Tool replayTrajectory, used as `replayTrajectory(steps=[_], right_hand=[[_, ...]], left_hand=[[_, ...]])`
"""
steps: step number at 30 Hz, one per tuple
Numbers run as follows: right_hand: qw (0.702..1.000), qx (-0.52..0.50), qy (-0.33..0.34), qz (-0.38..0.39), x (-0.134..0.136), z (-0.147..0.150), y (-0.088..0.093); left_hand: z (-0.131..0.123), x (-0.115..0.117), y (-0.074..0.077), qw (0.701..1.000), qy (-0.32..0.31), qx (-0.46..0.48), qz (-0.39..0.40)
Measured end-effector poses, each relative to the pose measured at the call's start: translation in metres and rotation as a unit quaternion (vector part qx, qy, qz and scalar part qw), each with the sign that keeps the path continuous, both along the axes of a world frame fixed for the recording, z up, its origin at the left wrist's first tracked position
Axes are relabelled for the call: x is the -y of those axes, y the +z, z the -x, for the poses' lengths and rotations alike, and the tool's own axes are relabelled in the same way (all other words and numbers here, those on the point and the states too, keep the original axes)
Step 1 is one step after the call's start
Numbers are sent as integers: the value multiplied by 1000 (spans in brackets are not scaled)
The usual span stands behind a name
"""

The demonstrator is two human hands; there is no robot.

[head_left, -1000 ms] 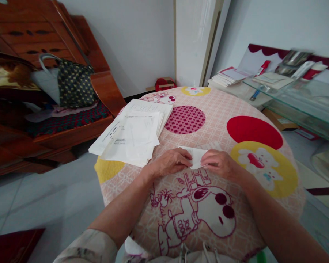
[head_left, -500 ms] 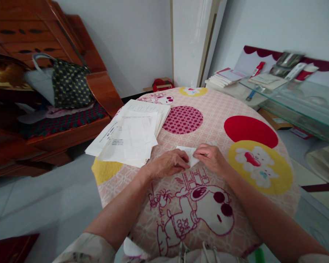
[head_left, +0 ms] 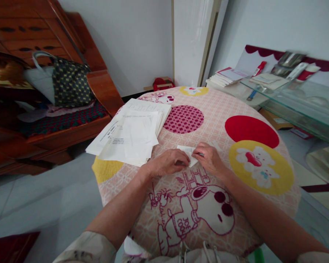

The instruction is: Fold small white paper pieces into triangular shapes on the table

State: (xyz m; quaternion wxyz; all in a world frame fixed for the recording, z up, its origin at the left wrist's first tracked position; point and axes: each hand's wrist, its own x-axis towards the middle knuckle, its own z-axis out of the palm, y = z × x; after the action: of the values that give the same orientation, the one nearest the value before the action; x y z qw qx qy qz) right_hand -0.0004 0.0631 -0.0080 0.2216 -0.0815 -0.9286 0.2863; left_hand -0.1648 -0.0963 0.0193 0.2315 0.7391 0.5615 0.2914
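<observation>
A small folded piece of white paper (head_left: 190, 157) lies on the patterned tablecloth (head_left: 197, 138), between my two hands. My left hand (head_left: 172, 160) rests on the cloth with its fingers curled at the paper's left and lower edge. From the right, my right hand (head_left: 210, 157) pinches the paper's right edge between thumb and fingers. Parts of the paper are hidden under the fingers of both hands. Just beyond my left forearm lies a stack of printed sheets (head_left: 137, 140), with loose sheets askew on top.
A glass shelf (head_left: 290, 109) stands along the right side of the round table, with metal bowls (head_left: 290, 59) and a pile of booklets (head_left: 226, 76) behind. A wooden bench (head_left: 101, 91) with a dark patterned bag (head_left: 71, 84) is at the left.
My fingers have shifted slightly on the folded paper, and less of its printed face shows between them. The stack of sheets has stayed in place.
</observation>
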Motion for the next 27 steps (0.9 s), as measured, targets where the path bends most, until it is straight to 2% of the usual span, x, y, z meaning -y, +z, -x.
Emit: replayTrajectory(steps=[3, 10, 16, 27], right_hand=[[1000, 3, 3, 2, 0, -1, 1], [1000, 9, -1, 4, 0, 1, 0], [1000, 7, -5, 9, 0, 2, -1], [999, 29, -25, -3, -8, 0, 1]], left_hand=[[0, 0, 1, 1000, 4, -7, 1], [-1, 0, -3, 998, -33, -55, -2], [-6, 1, -1, 994, -26, -105, -16], [-6, 2, -1, 991, -33, -126, -9]])
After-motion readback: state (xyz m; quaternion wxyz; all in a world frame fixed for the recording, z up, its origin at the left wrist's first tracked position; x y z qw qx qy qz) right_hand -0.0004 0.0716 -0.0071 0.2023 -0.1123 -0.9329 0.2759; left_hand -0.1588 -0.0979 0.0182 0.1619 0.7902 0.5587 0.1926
